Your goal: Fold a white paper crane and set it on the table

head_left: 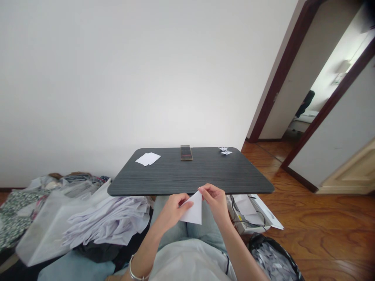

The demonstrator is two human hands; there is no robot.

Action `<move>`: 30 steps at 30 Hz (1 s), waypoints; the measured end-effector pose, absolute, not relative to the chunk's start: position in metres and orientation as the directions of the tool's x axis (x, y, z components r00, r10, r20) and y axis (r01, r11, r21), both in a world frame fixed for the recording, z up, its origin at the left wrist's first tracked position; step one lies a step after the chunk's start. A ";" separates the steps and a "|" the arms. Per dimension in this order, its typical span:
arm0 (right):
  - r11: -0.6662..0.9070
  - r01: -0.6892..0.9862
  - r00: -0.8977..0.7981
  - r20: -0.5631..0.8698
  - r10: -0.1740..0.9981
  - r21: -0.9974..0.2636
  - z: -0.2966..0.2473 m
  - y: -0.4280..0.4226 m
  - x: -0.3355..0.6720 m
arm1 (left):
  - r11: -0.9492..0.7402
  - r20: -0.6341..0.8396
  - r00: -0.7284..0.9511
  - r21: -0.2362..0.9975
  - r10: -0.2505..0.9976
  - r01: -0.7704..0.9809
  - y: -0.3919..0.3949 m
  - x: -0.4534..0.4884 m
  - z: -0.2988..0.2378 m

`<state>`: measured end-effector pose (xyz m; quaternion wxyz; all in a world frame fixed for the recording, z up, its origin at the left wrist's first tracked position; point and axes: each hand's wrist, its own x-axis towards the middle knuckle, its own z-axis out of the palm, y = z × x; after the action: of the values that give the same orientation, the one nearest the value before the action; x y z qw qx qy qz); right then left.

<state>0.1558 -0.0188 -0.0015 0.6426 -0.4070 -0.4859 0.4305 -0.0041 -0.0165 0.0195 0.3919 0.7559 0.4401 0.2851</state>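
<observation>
White wall point(131, 78) fills most of the view; reddish-brown wooden floor point(328, 230) off to the right. Against the wall, a dark, wood-grained table point(164, 175) with rounded far corners. Left of the lap, a heap of white cloth point(117, 218), rumpled. Lower right, a black bag point(260, 239) holding grey-white pieces, too blurred to identify. Just beyond it, a white box point(255, 229) with cables in it.

Both hands in front of the table's near edge, over the lap. Left hand point(174, 209) clamped on the lower left of a folded white paper point(193, 210), thumb lying across its face. Right hand point(215, 197) pinches the same paper at its top corner, fingertips together. Paper roughly triangular, point up.

On the table: white sheets point(148, 159), overlapping, far left; a small dark stand-like object point(186, 153), far middle; two paper cranes point(226, 152), side by side near the far right corner.
</observation>
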 end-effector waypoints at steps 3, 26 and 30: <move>0.253 -0.108 0.064 0.247 0.967 -0.961 -0.004 -0.017 0.157 | -0.311 0.099 0.431 0.833 0.897 0.457 -0.016 -0.004 0.019; 0.206 -0.112 0.048 0.202 0.978 -0.972 -0.011 -0.014 0.153 | -0.159 0.005 0.445 0.938 0.895 0.309 -0.011 -0.006 0.015; 0.229 -0.135 0.051 0.224 0.973 -0.964 -0.011 -0.015 0.153 | -0.159 0.006 0.466 0.944 0.885 0.289 -0.010 -0.007 0.016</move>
<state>0.1530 -0.0149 -0.0109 0.5963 -0.4121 -0.5088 0.4645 -0.0072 -0.0102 0.0157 0.4943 0.6991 0.4199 0.3011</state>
